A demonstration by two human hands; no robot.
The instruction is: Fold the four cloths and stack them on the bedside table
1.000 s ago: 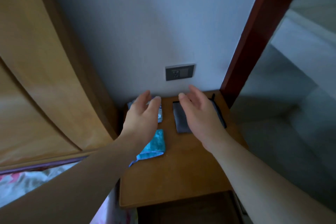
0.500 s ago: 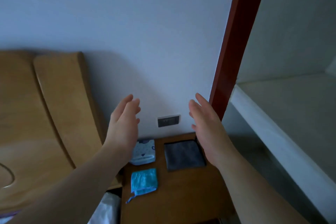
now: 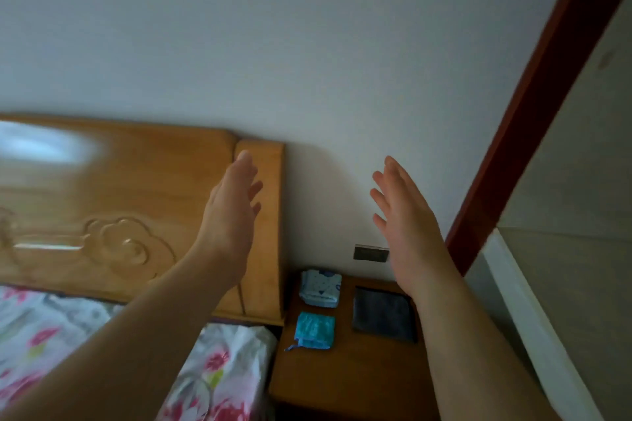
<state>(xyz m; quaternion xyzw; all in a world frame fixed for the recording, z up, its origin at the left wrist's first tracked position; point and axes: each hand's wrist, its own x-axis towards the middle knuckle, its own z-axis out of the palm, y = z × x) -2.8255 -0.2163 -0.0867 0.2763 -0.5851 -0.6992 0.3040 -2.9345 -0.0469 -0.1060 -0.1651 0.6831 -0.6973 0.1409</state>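
Now left hand (image 3: 232, 212), right hand (image 3: 407, 225) raised, fingers straight, empty. Below them on brown wooden bedside table (image 3: 342, 379): white patterned folded cloth (image 3: 320, 288), teal folded cloth (image 3: 314, 330), dark grey folded cloth (image 3: 383, 314) beside right wrist, unstacked.

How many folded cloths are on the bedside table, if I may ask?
3: a white patterned cloth back left, a teal cloth in front of it, a dark grey cloth at right. Another may be hidden.

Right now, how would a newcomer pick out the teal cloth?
Find the bedside table right of the headboard. The teal cloth lies at its left side, nearest the camera. Unlike the white cloth and grey cloth, it trails a blue cord.
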